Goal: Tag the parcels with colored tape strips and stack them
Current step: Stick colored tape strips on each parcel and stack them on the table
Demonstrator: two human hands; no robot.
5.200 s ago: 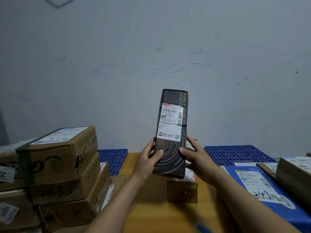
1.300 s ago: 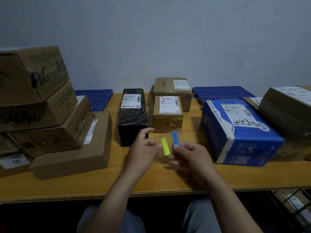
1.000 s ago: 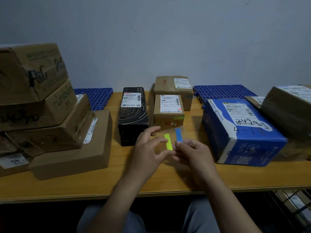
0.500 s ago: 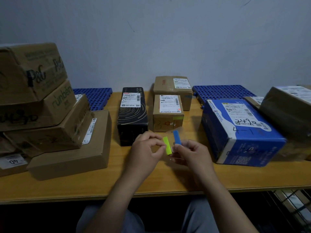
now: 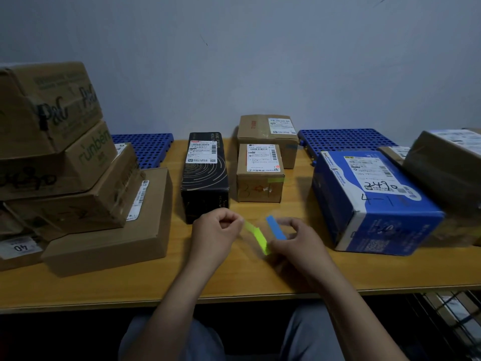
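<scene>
A wooden table [image 5: 234, 280] bears cardboard parcels [image 5: 109, 241], black box [image 5: 205, 175], blue box [image 5: 372, 204].

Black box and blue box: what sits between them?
Head view: a small cardboard parcel, with a second cardboard parcel behind it, stands between the black box and the blue box. Bare tabletop flanks it.

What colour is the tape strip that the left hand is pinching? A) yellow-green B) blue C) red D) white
A: the left hand pinches the top end of the yellow-green strip, while the blue strip sits in the right hand.
</scene>
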